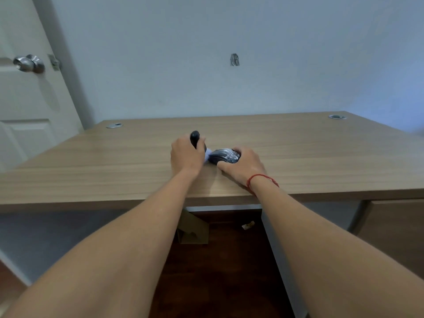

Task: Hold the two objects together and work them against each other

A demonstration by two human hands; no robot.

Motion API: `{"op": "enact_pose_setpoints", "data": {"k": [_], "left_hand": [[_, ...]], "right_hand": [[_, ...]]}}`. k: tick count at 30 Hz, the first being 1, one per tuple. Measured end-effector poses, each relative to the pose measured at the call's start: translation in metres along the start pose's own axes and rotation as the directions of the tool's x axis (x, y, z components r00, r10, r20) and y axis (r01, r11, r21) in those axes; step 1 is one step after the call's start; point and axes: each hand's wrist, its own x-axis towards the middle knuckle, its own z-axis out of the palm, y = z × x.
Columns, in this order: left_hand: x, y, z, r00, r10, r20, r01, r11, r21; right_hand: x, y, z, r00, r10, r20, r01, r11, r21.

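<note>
My left hand [187,156] grips a dark rounded handle [195,138] that sticks up above its knuckles; a bit of white shows just below the fist. My right hand [242,166] holds a dark grey computer mouse [223,156] on the wooden desk [137,161], its fingers curled over the far right side and the thumb along the near edge. The handle's lower end meets the mouse's left side, and what it is there is hidden by my left hand. A red string is tied round my right wrist.
The desk stands against a pale wall, with round cable grommets at its back left [114,125] and back right [337,116] corners. A white door with a metal knob [28,63] is at the left. A cardboard piece [193,228] lies on the dark floor under the desk.
</note>
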Motion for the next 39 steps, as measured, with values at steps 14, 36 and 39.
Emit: {"op": "enact_pose_setpoints", "data": {"k": [14, 36, 39], "left_hand": [[0.010, 0.020, 0.003, 0.999, 0.036, 0.003, -0.035, 0.989, -0.140], [0.028, 0.009, 0.000, 0.996, 0.069, 0.056, -0.062, 0.992, -0.111], [0.019, 0.008, 0.006, 0.994, 0.059, 0.087, -0.056, 0.998, -0.034]], "right_hand": [[0.005, 0.006, 0.002, 1.000, -0.005, 0.005, 0.005, 1.000, 0.030], [0.009, 0.006, 0.002, 1.000, -0.023, 0.014, 0.024, 1.000, -0.021], [0.008, 0.005, 0.003, 1.000, -0.021, 0.004, 0.021, 1.000, -0.005]]}}
